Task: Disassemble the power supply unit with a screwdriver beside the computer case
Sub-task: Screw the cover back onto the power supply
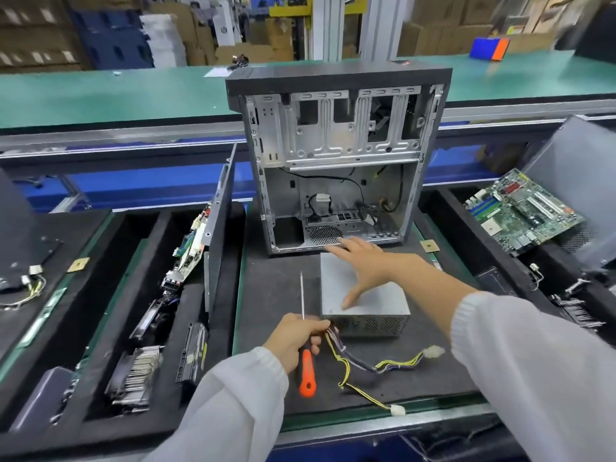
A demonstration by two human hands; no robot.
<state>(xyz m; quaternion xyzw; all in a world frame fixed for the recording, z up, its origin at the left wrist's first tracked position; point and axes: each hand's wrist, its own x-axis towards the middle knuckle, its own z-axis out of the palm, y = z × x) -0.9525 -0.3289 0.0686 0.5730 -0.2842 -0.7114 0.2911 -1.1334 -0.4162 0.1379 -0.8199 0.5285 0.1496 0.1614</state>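
1. Nearest the camera: two white sleeves (233,405) enter from the bottom edge; both are cut off by the frame, so nothing above the forearms shows.
2. Left hand (296,338): fingers curled round the screwdriver (307,371) near the top of its orange handle; the thin shaft points away from the camera, the handle end toward it; the fingertips also sit against the wire bundle (363,363), and whether they pinch any wire cannot be told.
3. Wire bundle: yellow, black and purple leads run from the near left corner of the power supply unit (360,295) across the dark mat (266,295); two white plugs at the ends; where the leads enter the housing is hidden by the left hand.
4. Power supply unit: grey metal box lying flat on the mat, just in front of the computer case (336,161); perforated side faces the camera; no screws can be made out.
5. Right hand (363,265): fingers straight and spread, palm down over the unit's top; thumb tip touches the lid; fingertips reach to the case's lower edge, blurred.
6. Computer case: upright, side open, interior mostly bare metal with a few black cables.
7. Farther right: a motherboard (523,211) tilted in a tray; background cartons blurred.
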